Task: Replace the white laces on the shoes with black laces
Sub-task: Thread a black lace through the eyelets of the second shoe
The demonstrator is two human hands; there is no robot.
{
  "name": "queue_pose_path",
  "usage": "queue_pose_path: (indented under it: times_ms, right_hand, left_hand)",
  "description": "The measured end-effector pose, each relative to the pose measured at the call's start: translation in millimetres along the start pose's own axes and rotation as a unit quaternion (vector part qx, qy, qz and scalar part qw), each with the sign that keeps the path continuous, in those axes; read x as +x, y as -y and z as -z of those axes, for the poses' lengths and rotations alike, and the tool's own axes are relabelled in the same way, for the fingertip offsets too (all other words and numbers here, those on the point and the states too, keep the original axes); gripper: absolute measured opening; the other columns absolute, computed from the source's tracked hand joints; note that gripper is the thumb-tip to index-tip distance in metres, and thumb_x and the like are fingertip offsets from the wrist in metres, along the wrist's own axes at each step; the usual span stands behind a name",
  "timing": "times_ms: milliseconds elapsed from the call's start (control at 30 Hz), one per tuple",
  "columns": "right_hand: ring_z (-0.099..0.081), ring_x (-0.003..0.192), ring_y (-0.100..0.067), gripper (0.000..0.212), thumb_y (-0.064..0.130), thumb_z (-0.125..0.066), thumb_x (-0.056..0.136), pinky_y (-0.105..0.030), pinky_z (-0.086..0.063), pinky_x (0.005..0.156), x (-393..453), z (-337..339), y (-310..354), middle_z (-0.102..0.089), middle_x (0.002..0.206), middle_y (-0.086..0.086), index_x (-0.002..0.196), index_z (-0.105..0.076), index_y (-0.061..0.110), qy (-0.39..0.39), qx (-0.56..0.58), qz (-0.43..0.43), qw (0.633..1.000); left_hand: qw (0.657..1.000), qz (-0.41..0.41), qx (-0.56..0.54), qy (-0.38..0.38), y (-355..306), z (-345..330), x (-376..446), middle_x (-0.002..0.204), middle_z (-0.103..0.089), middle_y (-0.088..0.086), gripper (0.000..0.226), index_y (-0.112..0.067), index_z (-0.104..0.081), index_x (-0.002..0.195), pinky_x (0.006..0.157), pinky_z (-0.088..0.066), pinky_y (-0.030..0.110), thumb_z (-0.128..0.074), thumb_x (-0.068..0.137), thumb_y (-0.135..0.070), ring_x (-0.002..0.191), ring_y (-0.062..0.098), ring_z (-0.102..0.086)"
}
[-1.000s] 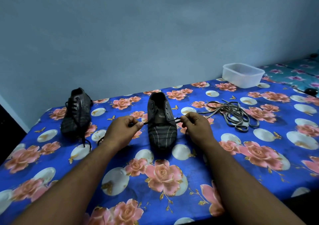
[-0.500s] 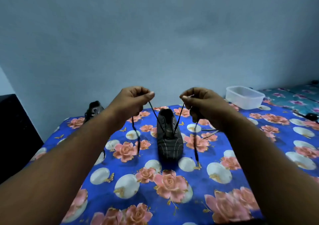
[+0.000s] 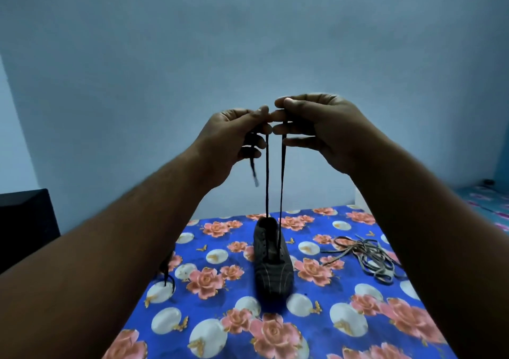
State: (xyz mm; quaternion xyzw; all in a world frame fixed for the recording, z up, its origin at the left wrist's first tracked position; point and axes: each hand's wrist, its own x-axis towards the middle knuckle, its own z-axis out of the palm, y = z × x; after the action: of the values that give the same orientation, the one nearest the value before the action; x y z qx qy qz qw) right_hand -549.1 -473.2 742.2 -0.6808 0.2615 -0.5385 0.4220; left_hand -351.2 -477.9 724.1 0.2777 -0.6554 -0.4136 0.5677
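A dark striped shoe (image 3: 271, 265) stands on the blue floral cloth (image 3: 344, 317), toe toward me. A black lace (image 3: 281, 182) runs up from its lowest eyelets in two taut strands. High above the shoe, my left hand (image 3: 234, 141) pinches the left strand and my right hand (image 3: 319, 129) pinches the right one, fingertips nearly touching. A loose lace tip dangles below my left hand. A pile of pale removed laces (image 3: 366, 256) lies to the right of the shoe. The second shoe is hidden behind my left forearm; only a bit of its lace (image 3: 166, 273) shows.
A plain blue wall rises behind the bed. A dark object (image 3: 26, 215) stands at the left edge, beside the cloth. Another floral-covered surface (image 3: 484, 204) shows at the far right.
Both hands have risen from beside the shoe and come together, pulling the two black lace strands up until they hang taut and nearly parallel. The view has tilted upward.
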Motion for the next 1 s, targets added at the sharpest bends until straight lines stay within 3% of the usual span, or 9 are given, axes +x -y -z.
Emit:
queue_pose_path:
  times_ms: [167,300,433,567,633,733,867,933,1000]
  right_hand:
    - [-0.074,0.104,-0.025,0.032,0.010,-0.047,0.098,-0.040,-0.061,0.088,-5,-2,12,-0.076,0.114,-0.005,0.117,-0.072,0.014,0.007,0.013,0.012,1.000]
    - [-0.074,0.103,-0.026,0.024,0.014,-0.060,0.099,-0.038,-0.062,0.084,-9,-4,14,-0.076,0.113,-0.005,0.121,-0.069,0.014,-0.012,0.000,0.043,0.999]
    - [-0.075,0.084,-0.023,0.024,0.028,-0.069,0.095,-0.032,-0.060,0.074,-9,-9,19,-0.078,0.103,-0.004,0.114,-0.072,0.013,-0.071,-0.017,0.051,0.996]
    - [-0.055,0.059,-0.013,0.024,0.033,-0.072,0.093,-0.023,-0.050,0.062,-6,-13,25,-0.072,0.082,0.001,0.108,-0.077,0.016,-0.104,-0.043,0.066,0.991]
    - [-0.049,0.059,-0.014,0.024,0.034,-0.074,0.092,-0.023,-0.047,0.060,-5,-13,29,-0.066,0.077,0.001,0.108,-0.078,0.017,-0.114,-0.045,0.073,0.990]
    - [-0.046,0.061,-0.014,0.025,0.035,-0.075,0.090,-0.025,-0.045,0.061,-4,-13,30,-0.062,0.077,0.003,0.109,-0.078,0.018,-0.120,-0.051,0.080,0.988]
    - [-0.052,0.072,-0.011,0.026,0.041,-0.077,0.087,-0.029,-0.052,0.070,-3,-13,20,-0.066,0.083,0.011,0.107,-0.079,0.024,-0.136,-0.061,0.072,0.986]
    - [-0.063,0.081,-0.013,0.026,0.038,-0.076,0.089,-0.031,-0.056,0.075,-4,-10,11,-0.071,0.091,0.008,0.108,-0.078,0.021,-0.122,-0.036,0.061,0.990]
    - [-0.069,0.080,-0.019,0.027,0.034,-0.072,0.093,-0.033,-0.057,0.075,-7,-6,-1,-0.072,0.089,0.000,0.111,-0.075,0.014,-0.099,-0.009,0.047,0.994]
  left_hand:
    - [0.995,-0.026,-0.093,-0.006,-12,4,-5,0.096,-0.071,0.013,0.036,-0.002,-0.069,0.112,0.071,-0.056,0.032,-0.037,0.098,-0.008,0.079,0.022,-0.067]
    - [0.997,-0.076,-0.018,-0.024,-14,4,-10,0.101,-0.074,0.013,0.029,-0.004,-0.069,0.116,0.077,-0.059,0.034,-0.046,0.099,0.003,0.087,0.025,-0.071]
    - [0.987,-0.126,0.068,-0.072,-20,-5,-12,0.092,-0.075,0.008,0.014,-0.010,-0.074,0.107,0.060,-0.055,0.031,-0.070,0.094,-0.014,0.073,0.019,-0.065]
    - [0.974,-0.151,0.113,-0.129,-28,-14,-5,0.066,-0.063,-0.008,0.028,-0.005,-0.075,0.100,0.050,-0.042,0.024,-0.074,0.092,-0.032,0.055,0.009,-0.050]
    - [0.969,-0.160,0.121,-0.142,-31,-19,-2,0.062,-0.063,-0.016,0.027,-0.006,-0.076,0.100,0.054,-0.042,0.015,-0.073,0.093,-0.031,0.055,0.000,-0.054]
    - [0.966,-0.165,0.138,-0.142,-33,-25,1,0.079,-0.073,-0.017,0.019,-0.015,-0.076,0.097,0.066,-0.046,0.008,-0.069,0.095,-0.033,0.075,-0.008,-0.064]
    - [0.981,-0.123,0.101,-0.106,-26,-27,-2,0.086,-0.069,-0.004,0.020,-0.016,-0.067,0.096,0.076,-0.052,0.027,-0.057,0.103,-0.031,0.081,0.011,-0.064]
    - [0.991,-0.096,0.059,-0.072,-18,-26,-5,0.078,-0.062,0.003,0.021,-0.012,-0.062,0.100,0.068,-0.053,0.034,-0.051,0.106,-0.029,0.069,0.020,-0.059]
    - [0.992,-0.076,0.062,-0.073,-4,-21,-7,0.067,-0.052,-0.001,0.022,-0.011,-0.061,0.100,0.050,-0.046,0.028,-0.052,0.106,-0.030,0.053,0.014,-0.046]
